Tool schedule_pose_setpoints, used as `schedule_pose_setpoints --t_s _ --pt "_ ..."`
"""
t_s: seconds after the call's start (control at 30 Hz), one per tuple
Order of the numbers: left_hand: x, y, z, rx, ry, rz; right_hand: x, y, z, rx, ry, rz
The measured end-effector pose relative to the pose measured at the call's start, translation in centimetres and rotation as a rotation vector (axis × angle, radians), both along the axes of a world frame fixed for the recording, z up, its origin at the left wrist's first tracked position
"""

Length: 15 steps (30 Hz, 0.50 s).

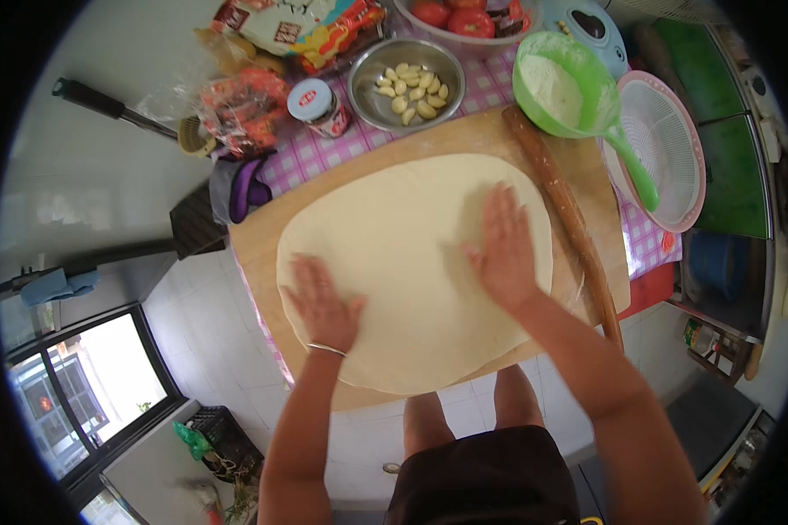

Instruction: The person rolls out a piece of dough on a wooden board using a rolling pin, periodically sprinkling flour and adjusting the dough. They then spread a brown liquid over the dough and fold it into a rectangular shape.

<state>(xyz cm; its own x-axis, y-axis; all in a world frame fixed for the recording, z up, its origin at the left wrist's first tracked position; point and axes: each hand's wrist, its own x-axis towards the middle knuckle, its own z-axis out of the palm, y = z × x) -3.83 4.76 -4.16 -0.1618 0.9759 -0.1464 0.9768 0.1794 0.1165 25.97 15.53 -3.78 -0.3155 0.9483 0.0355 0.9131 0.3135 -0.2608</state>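
Note:
A large, smooth sheet of rolled dough [407, 262] covers most of the wooden board [256, 262] in front of me. My left hand [322, 302], with a thin bangle at the wrist, is at the sheet's left side, palm down and fingers spread. Over the right side is my right hand [505, 246], palm down with the thumb apart, casting a shadow on the dough. Whether either palm presses on the surface or hovers just above it, I cannot tell. Neither hand holds anything. A long wooden rolling pin [565, 210] lies along the board's right side, beside the dough.
Behind the board stand a metal bowl [374, 108] of peeled garlic cloves, a lidded jar [318, 108] and a plastic bowl [414, 29] with tomatoes. At the right back, a green ladle [551, 92] with flour overlaps a pink-rimmed basket [689, 164]. A checkered cloth [315, 154] lies beneath.

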Motion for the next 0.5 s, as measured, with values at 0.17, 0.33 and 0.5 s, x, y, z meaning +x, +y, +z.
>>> schedule_pose_setpoints --t_s 0.17,0.33,0.5 --pt "-0.2 -1.0 0.7 0.044 -0.014 -0.098 1.8 -4.8 -0.2 -0.107 0.104 0.179" --pt "-0.5 -0.2 1.6 0.013 -0.017 -0.12 2.4 -4.1 0.6 -0.102 0.068 0.233" --pt "10.7 -4.2 1.5 -0.122 -0.158 -0.005 -1.4 -9.4 0.3 -0.159 0.126 0.168"
